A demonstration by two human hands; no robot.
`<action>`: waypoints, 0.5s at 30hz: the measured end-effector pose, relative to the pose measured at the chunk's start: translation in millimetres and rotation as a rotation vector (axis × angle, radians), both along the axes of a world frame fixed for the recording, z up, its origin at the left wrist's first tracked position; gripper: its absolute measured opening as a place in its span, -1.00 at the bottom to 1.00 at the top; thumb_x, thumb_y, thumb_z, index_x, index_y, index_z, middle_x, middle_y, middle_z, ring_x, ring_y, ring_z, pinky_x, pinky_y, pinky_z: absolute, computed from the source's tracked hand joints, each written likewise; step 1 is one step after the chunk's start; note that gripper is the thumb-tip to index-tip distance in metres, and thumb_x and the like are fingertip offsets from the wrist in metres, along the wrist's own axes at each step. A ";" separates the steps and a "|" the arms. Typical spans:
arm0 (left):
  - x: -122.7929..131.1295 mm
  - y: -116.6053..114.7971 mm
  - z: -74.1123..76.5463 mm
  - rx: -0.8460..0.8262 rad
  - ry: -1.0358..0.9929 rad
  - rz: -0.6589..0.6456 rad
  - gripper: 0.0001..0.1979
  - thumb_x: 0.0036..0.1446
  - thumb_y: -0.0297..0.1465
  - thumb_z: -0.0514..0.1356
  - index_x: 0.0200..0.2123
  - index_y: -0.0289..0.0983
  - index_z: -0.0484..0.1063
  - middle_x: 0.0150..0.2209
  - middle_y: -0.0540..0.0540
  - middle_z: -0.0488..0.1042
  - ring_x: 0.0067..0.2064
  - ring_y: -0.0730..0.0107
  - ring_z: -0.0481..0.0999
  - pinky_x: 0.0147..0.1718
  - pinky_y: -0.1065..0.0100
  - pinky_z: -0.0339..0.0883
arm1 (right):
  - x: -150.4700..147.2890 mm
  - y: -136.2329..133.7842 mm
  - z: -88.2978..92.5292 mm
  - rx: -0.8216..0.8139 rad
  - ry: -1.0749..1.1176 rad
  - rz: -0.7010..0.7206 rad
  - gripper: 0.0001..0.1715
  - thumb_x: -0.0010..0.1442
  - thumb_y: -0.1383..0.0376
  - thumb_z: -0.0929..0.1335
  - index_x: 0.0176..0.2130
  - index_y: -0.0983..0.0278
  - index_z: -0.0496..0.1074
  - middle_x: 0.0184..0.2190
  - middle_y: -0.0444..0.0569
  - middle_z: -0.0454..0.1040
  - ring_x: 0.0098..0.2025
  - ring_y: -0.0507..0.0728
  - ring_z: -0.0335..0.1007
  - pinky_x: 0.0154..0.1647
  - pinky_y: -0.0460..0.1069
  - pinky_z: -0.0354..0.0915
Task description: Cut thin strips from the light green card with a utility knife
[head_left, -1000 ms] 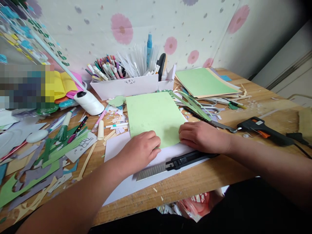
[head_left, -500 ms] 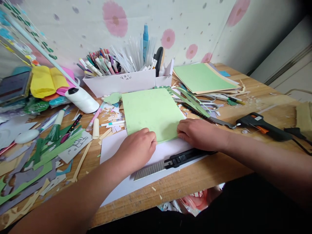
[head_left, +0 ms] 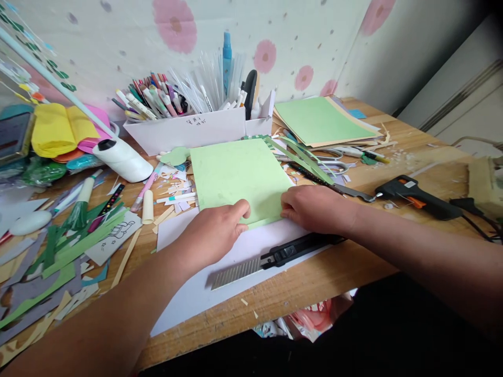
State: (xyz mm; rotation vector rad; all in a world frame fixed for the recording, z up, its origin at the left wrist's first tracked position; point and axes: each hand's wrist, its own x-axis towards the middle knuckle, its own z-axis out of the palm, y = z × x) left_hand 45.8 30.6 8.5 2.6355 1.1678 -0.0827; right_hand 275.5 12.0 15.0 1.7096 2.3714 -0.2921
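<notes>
A light green sheet of paper (head_left: 239, 175) lies before me, its near edge slightly folded up in a narrow strip. My left hand (head_left: 220, 228) is closed at the sheet's near left part, thumb and curled forefinger at the edge. At the near right corner my right hand (head_left: 310, 208) pinches the same edge with curled fingers. Under the green paper is a white sheet (head_left: 176, 309). A black utility knife (head_left: 288, 254) with its long segmented blade out rests on the white sheet, just below my right hand.
Paper scraps (head_left: 66, 262) cover the left side. Behind stand a white pen box (head_left: 188, 131) and a white lamp head (head_left: 126, 162). A stack of green and tan paper (head_left: 326, 120) lies back right, a black glue gun (head_left: 416, 196) at right.
My left thumb and forefinger have parted a little at the paper's near edge. The right hand stays at its corner. The whole view has shifted slightly.
</notes>
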 end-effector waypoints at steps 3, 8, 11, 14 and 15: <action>-2.7 0.8 -1.0 0.039 0.021 -0.104 -0.59 0.27 -0.44 0.04 0.14 0.03 0.31 -0.30 0.00 0.43 -0.33 0.31 0.43 -0.40 0.38 0.15 | 1.7 2.2 1.7 -0.007 0.006 -0.035 -0.75 0.24 0.15 0.28 -0.28 0.24 0.45 -0.24 0.05 0.54 -0.21 0.22 0.44 -0.34 0.00 0.18; -3.2 0.4 -3.8 0.042 0.066 -0.165 -0.46 0.30 -0.50 -0.06 0.14 0.28 0.32 -0.44 0.01 0.21 -0.45 0.39 0.28 -0.48 0.39 -0.01 | 9.5 6.0 -1.1 -0.002 0.011 -0.071 -0.70 0.20 0.07 0.31 -0.32 0.24 0.44 -0.27 0.01 0.52 -0.26 0.18 0.41 -0.43 -0.03 0.08; -2.0 0.5 -3.4 0.003 0.097 -0.139 -0.41 0.28 -0.53 -0.06 0.15 0.30 0.29 -0.43 0.01 0.19 -0.46 0.43 0.24 -0.48 0.40 -0.05 | 17.6 7.5 -4.0 0.001 0.009 -0.090 -0.68 0.19 0.04 0.32 -0.33 0.24 0.44 -0.27 -0.01 0.51 -0.28 0.15 0.39 -0.44 -0.04 0.04; -0.4 0.8 -1.2 -0.037 0.137 -0.115 -0.38 0.26 -0.56 -0.08 0.17 0.28 0.28 -0.42 0.01 0.19 -0.46 0.44 0.23 -0.47 0.41 -0.05 | 29.2 9.1 -8.0 0.021 0.002 -0.107 -0.66 0.19 0.03 0.32 -0.37 0.25 0.42 -0.32 -0.03 0.50 -0.32 0.13 0.36 -0.44 -0.04 0.02; 0.1 0.9 -0.4 -0.046 0.145 -0.108 -0.38 0.26 -0.56 -0.08 0.17 0.27 0.28 -0.41 0.00 0.19 -0.46 0.44 0.23 -0.47 0.41 -0.04 | 33.4 9.5 -9.6 0.034 -0.002 -0.111 -0.65 0.20 0.03 0.32 -0.38 0.26 0.42 -0.34 -0.02 0.49 -0.33 0.13 0.35 -0.44 -0.04 0.01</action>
